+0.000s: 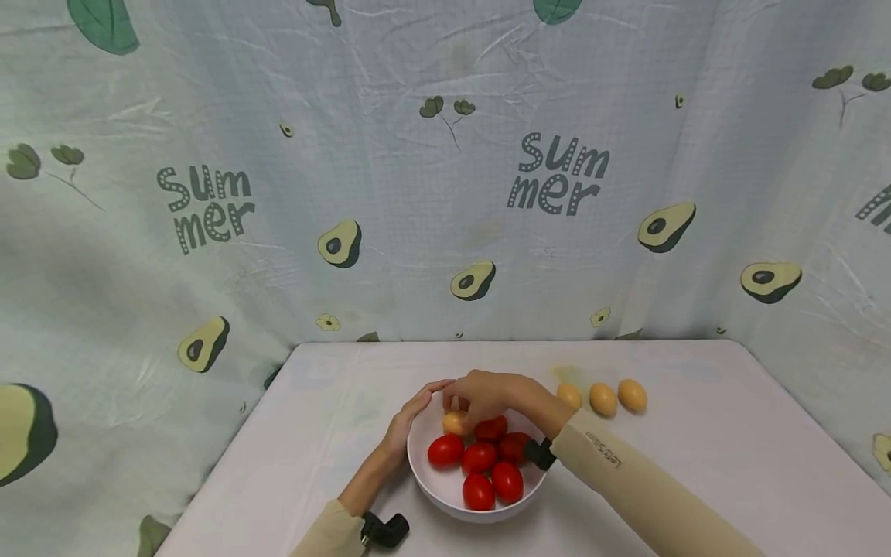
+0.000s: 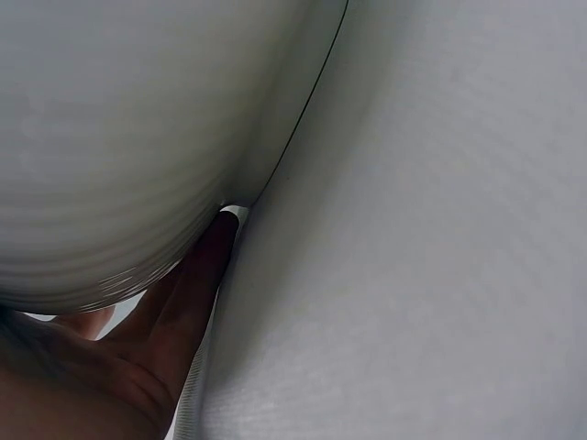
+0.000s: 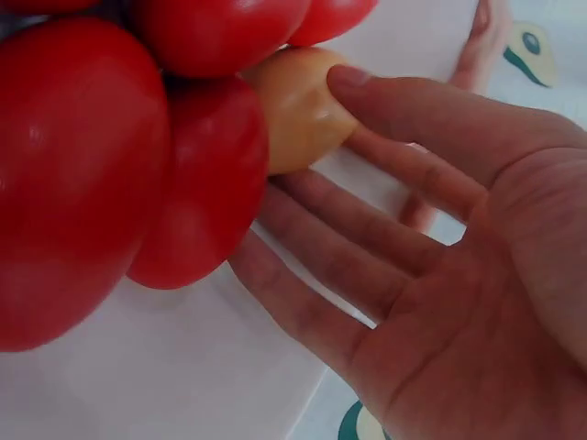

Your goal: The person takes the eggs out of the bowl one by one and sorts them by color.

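With fingers (image 3: 367, 218) of right hand (image 1: 490, 393) pinched round yellow tomato (image 1: 454, 422), press lightly; steady bowl (image 1: 445, 493) with left hand (image 1: 411, 415) extended alongside; avoid nudging red tomatoes (image 1: 479, 457).

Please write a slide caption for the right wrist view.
The right grip holds a yellow oval fruit beside glossy red oval fruits.

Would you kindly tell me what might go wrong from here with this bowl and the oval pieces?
The right hand pinches a smooth yellow egg-shaped piece close beside glossy red egg-shaped pieces, so it might nudge them.
The left hand touches the round white bowl at its left side; a push away from that hand could slide it.
Three yellow ovals lie loose near the right forearm and might roll if brushed.
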`<state>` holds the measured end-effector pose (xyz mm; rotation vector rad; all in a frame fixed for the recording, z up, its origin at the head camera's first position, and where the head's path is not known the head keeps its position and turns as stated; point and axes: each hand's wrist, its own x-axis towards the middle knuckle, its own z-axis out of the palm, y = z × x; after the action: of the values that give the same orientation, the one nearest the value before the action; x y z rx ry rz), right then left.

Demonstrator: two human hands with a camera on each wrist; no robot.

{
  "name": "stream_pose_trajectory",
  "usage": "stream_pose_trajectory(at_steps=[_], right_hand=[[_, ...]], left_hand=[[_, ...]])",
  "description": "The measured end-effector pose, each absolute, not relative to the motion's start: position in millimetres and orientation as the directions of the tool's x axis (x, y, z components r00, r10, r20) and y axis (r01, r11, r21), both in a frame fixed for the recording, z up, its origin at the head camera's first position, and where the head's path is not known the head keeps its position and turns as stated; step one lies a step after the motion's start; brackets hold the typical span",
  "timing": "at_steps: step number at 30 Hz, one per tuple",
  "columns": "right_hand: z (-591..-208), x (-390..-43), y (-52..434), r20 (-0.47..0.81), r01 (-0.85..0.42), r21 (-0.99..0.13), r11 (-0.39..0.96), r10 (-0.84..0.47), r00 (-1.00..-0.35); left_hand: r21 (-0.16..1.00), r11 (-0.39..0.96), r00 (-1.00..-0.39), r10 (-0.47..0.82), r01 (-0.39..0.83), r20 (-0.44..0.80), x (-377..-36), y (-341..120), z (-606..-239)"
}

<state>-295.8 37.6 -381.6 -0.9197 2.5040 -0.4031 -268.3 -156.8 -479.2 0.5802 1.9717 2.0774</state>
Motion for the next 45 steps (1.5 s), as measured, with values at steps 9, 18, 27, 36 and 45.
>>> stream_pose_trajectory(at_steps=[9, 18, 27, 36, 45], right_hand=[[-381, -289, 28, -0.276, -0.560, -0.369, 0.742, -0.663, -0.696], [-380, -289, 31, -0.263, -0.588, -0.374, 0.717, -0.690, -0.674], [-364, -290, 37, -0.245, -0.625, -0.377, 0.684, -0.724, -0.645], [-345, -288, 63, -0.133, -0.677, -0.381, 0.630, -0.761, -0.634], [-334, -278, 106, -0.003, -0.654, -0.467, 0.595, -0.741, -0.671]], left_hand=[[0.991, -0.050, -0.909, 0.395, 0.121, 0.131, -267, -158, -477], [0.986, -0.076, -0.892, 0.422, 0.146, 0.164, -268, -158, -478], [0.994, -0.046, -0.922, 0.374, 0.094, 0.105, -266, -157, -478], [0.995, -0.057, -0.910, 0.404, 0.078, 0.094, -267, -156, -478], [0.994, -0.077, -0.886, 0.451, 0.079, 0.106, -265, -158, -478]])
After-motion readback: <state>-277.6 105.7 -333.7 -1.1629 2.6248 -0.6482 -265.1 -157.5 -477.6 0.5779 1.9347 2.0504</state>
